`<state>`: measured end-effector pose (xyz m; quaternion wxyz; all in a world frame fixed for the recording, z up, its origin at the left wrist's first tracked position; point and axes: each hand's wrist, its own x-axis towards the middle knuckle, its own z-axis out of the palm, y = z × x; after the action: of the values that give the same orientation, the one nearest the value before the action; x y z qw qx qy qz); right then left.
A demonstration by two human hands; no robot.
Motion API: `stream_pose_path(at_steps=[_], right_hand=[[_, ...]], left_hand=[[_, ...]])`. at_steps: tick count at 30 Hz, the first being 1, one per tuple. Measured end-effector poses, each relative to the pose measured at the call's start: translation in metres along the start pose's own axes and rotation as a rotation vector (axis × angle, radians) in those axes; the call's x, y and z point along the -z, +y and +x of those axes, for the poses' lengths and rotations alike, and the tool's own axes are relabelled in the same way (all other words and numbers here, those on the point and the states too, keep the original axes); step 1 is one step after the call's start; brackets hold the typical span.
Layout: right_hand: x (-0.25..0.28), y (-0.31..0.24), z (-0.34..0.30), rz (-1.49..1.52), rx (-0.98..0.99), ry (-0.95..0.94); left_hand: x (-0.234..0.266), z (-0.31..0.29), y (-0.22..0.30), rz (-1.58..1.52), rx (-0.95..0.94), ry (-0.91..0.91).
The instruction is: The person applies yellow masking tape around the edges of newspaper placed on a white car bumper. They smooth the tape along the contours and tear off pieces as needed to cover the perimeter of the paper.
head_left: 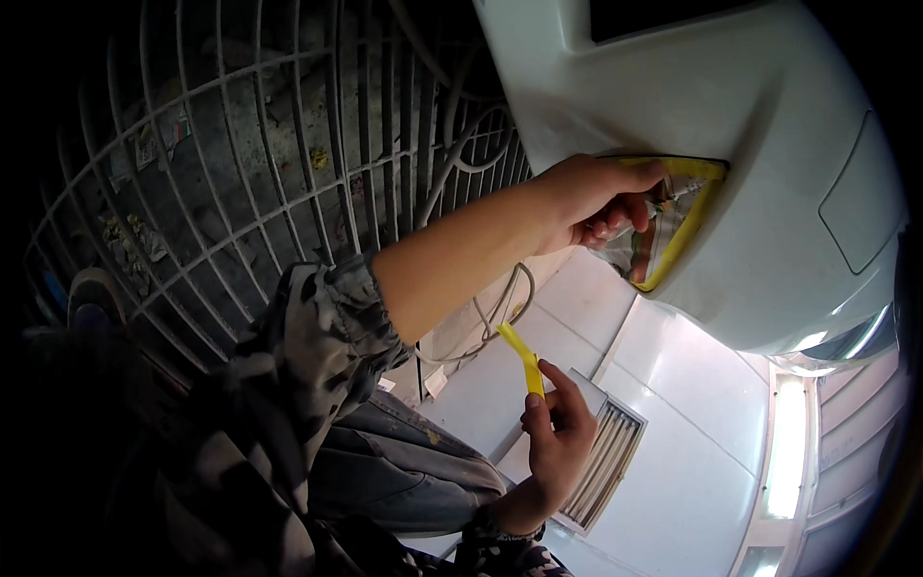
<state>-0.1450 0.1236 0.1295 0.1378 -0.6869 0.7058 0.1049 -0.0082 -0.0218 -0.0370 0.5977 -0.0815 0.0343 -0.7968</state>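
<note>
A glossy white body panel (711, 87), apparently part of a vehicle, curves across the upper right. Yellow tape (694, 223) lines the edge of an opening in it. My left hand (611, 202) reaches in from the left to this opening. One digit lies along the taped upper edge while the other fingers curl below it; the exact contact is partly hidden. Lower down, my right hand (560, 433) pinches a short strip of yellow tape (522, 354) between thumb and fingers. The strip's free end sticks up, bent, away from the panel.
A metal bar grating (260, 144) with litter beneath fills the left side. A looped grey hose or cable (471, 144) hangs beside it, near the panel. White wall panels (673, 433), a louvred vent (606, 462) and a bright light (788, 447) lie at the lower right.
</note>
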Motion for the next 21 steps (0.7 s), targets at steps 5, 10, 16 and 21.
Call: stream_pose_path(at_steps=[5, 10, 16, 21], right_hand=[[-0.004, 0.001, 0.004, 0.035, -0.005, 0.021], [-0.006, 0.001, 0.007, 0.017, 0.001, 0.019], [-0.008, 0.001, 0.01, 0.023, 0.002, -0.003], [-0.008, 0.0, 0.011, 0.02, -0.005, -0.009]], left_hand=[[0.005, -0.003, -0.015, -0.249, 0.051, -0.047], [0.008, 0.001, -0.022, -0.291, 0.103, -0.046], [-0.002, 0.009, -0.03, -0.212, 0.027, 0.036], [-0.02, 0.021, -0.045, 0.31, -0.386, 0.427]])
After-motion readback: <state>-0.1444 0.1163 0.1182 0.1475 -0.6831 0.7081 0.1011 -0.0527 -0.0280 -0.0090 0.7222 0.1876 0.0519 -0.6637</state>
